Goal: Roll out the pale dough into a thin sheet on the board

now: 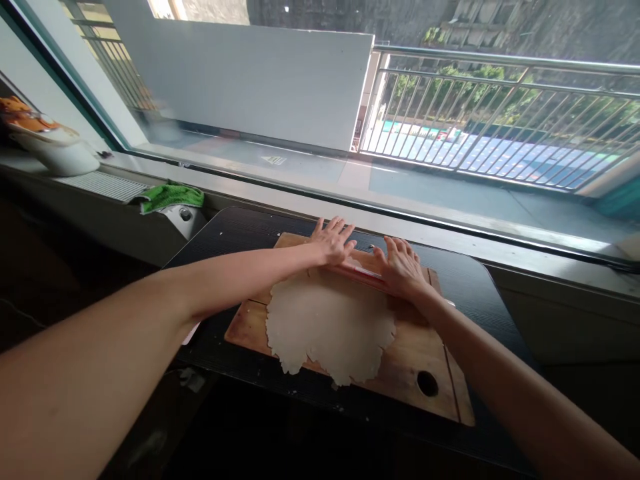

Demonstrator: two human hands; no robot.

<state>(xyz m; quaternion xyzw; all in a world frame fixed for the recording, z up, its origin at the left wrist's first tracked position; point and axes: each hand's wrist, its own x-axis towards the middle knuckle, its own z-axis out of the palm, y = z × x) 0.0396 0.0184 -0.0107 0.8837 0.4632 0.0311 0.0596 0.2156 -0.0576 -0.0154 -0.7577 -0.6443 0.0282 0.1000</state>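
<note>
A thin, ragged-edged sheet of dough (330,327) lies on a wooden cutting board (420,347), its near edge reaching the board's front side. Across the far part of the dough lies a reddish rolling pin (364,275). My left hand (333,240) rests palm down on the pin's left part, fingers stretched out and spread. On the right part, my right hand (400,265) presses flat with its fingers extended forward. Both palms hide the ends of the pin.
The board sits on a black table (235,233) with flour specks. Beyond its far edge run a window sill (310,203) and glass. To the left are a green cloth (170,197) and a white pot (65,152) on a ledge. The board has a round hole (427,383).
</note>
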